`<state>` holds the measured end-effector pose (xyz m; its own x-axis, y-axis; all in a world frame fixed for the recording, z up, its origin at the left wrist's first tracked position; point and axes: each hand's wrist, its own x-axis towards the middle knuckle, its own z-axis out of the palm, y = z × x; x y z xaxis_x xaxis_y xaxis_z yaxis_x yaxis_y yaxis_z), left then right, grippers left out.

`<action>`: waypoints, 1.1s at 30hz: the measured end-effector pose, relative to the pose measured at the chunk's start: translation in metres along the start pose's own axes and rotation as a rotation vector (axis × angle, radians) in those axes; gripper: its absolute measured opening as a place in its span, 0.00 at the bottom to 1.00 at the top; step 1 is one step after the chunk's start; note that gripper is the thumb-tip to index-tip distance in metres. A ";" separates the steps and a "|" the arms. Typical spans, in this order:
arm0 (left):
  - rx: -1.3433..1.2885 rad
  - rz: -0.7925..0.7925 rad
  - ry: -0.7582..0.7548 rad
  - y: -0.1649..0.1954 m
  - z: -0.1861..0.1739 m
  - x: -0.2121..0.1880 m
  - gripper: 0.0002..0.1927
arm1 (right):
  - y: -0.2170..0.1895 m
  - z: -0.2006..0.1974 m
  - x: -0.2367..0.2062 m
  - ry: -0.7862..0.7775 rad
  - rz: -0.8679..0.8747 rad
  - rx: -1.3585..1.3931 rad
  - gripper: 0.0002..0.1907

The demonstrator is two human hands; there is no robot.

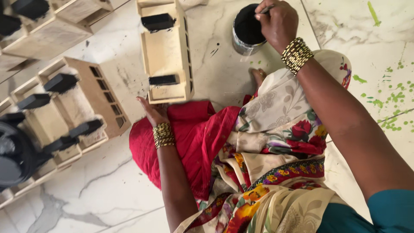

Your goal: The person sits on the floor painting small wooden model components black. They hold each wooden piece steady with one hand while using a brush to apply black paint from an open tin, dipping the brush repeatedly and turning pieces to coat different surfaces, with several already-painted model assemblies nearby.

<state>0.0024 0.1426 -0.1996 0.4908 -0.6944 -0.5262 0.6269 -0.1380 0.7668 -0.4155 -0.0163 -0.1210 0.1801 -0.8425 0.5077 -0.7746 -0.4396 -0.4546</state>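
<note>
- Head view: the right hand has its fingers pinched shut on a thin brush, gripped near the tip of the handle so the hidden bristle end can reach down into the can.
- That can sits directly under those fingers, open-topped and black inside, close enough to dip without leaning.
- Left hand lies with fingers spread loose, gripping nothing; the fingertips touch the near end of the wooden box, apparently steadying it.
- Just beyond those fingertips a black-painted crosspiece spans the box; a second black block sits at the far end.
- Gold bangles ring the right wrist, well clear of the can.
- Left of the left hand, more boxes with black pieces lie apart, perhaps so wet paint stays untouched.
- Red cloth covers the lap beneath the left wrist.
- Green paint specks mark the marble floor right of the right arm.
</note>
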 end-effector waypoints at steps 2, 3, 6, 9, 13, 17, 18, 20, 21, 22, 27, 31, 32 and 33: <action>0.006 -0.013 -0.079 -0.003 0.000 0.004 0.43 | 0.001 0.005 0.000 -0.002 -0.009 -0.019 0.05; 0.009 -0.017 -0.120 -0.003 0.000 0.007 0.41 | 0.001 0.008 0.000 -0.049 0.001 -0.040 0.05; 0.007 -0.032 -0.144 -0.004 -0.004 0.008 0.38 | 0.001 0.010 -0.006 -0.121 0.027 -0.074 0.05; -0.019 0.054 -0.234 -0.006 -0.008 0.006 0.43 | 0.007 0.005 -0.012 -0.031 0.101 0.079 0.03; 0.073 0.009 0.026 -0.011 -0.004 0.005 0.49 | 0.021 -0.021 -0.023 0.076 0.460 0.756 0.01; 0.091 0.044 0.024 -0.013 0.001 0.001 0.54 | 0.034 -0.045 -0.029 0.071 0.820 1.214 0.04; 0.108 0.058 0.016 -0.012 0.001 -0.001 0.55 | 0.036 -0.047 -0.031 0.045 0.823 1.306 0.06; 0.182 0.127 -0.030 -0.013 0.001 -0.004 0.55 | 0.041 -0.047 -0.035 -0.010 0.828 1.493 0.09; 0.220 0.163 -0.051 -0.013 0.000 -0.006 0.55 | 0.042 -0.047 -0.039 -0.004 0.820 1.531 0.10; 0.235 0.156 -0.078 -0.013 0.000 -0.007 0.55 | 0.044 -0.045 -0.043 0.001 0.814 1.569 0.10; 0.458 0.226 -0.134 -0.015 0.004 -0.010 0.53 | 0.042 -0.042 -0.053 0.083 0.861 1.679 0.10; 0.338 0.113 -0.120 -0.015 0.008 -0.008 0.54 | 0.011 -0.045 -0.053 0.059 0.741 1.660 0.09; 0.340 0.132 -0.124 -0.016 0.008 -0.008 0.55 | -0.001 -0.048 -0.055 0.050 0.707 1.654 0.09; 0.343 0.149 -0.132 -0.017 0.008 -0.007 0.55 | -0.015 -0.048 -0.058 0.038 0.697 1.632 0.07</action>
<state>-0.0171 0.1443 -0.2059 0.4649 -0.8063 -0.3657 0.3054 -0.2417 0.9211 -0.4430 0.0541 -0.1089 0.0810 -0.9939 -0.0746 0.6436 0.1093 -0.7575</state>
